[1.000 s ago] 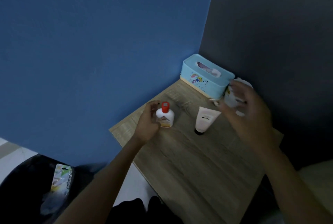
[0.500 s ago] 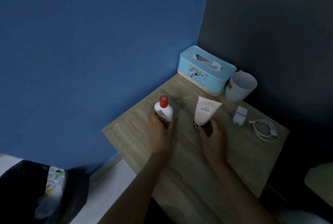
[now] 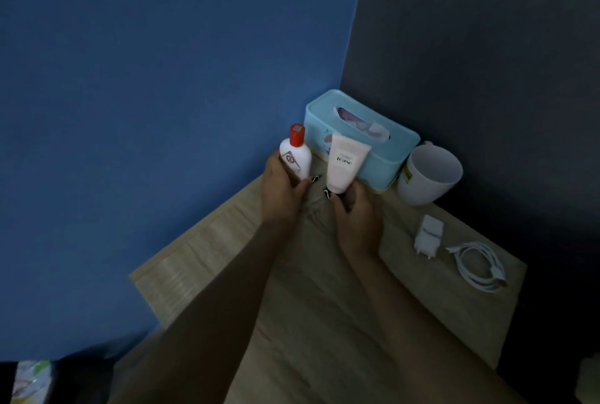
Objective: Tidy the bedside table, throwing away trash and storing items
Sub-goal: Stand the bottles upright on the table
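My left hand (image 3: 281, 190) grips a small white bottle (image 3: 296, 158) with a red cap, held upright above the wooden bedside table (image 3: 324, 322). My right hand (image 3: 355, 220) holds a pale pink tube (image 3: 344, 163) by its dark cap end, flat end up. Both items are lifted off the table, side by side, in front of the light blue tissue box (image 3: 367, 140).
A white mug (image 3: 428, 176) stands right of the tissue box in the corner. A white charger plug (image 3: 428, 236) and a coiled white cable (image 3: 479, 268) lie near the table's right edge. A black trash bag with a wrapper (image 3: 29, 381) sits at the lower left on the floor.
My right hand left the mug, came to the pink tube and grasped it. Both hands then lifted the bottle and the tube off the table toward the tissue box.
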Demonstrator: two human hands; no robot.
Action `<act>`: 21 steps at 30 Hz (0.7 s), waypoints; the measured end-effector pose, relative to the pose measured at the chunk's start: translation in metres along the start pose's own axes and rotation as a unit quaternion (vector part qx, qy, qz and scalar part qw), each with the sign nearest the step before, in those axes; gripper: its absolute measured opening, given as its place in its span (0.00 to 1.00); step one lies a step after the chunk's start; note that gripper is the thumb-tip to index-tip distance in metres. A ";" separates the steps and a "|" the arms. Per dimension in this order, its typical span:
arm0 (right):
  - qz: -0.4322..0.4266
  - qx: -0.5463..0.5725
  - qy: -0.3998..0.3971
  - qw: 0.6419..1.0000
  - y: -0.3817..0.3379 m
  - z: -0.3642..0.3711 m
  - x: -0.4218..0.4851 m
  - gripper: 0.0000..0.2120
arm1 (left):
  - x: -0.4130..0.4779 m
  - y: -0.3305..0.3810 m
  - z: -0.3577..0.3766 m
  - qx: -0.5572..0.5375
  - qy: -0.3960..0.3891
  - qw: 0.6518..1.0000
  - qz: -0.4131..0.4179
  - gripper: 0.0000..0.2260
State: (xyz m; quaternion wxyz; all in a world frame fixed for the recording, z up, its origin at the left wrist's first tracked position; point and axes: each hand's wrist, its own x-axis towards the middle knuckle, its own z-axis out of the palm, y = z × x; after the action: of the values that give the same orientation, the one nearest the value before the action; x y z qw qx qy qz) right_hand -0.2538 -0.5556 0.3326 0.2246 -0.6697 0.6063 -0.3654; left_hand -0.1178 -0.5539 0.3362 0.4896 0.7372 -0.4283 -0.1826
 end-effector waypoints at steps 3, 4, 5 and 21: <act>-0.003 0.001 0.016 1.000 0.002 0.003 0.004 0.15 | 0.009 -0.001 0.009 0.007 0.011 1.000 0.017 0.31; -0.002 -0.007 0.018 1.000 0.004 0.004 0.005 0.15 | 0.009 -0.003 0.011 0.007 0.014 1.000 0.018 0.31; -0.001 -0.022 0.022 1.000 0.005 0.005 0.006 0.15 | 0.008 -0.004 0.012 0.008 0.016 1.000 0.018 0.31; -0.012 -0.096 0.029 0.995 0.009 0.012 0.009 0.16 | 0.010 -0.009 0.013 0.019 0.012 1.000 0.019 0.28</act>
State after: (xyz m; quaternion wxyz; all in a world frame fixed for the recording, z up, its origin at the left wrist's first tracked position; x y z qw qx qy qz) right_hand -0.2507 -0.5672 0.3205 0.1376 -0.6848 0.6363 -0.3276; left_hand -0.1175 -0.5682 0.3240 0.4837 0.7403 -0.4400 -0.1565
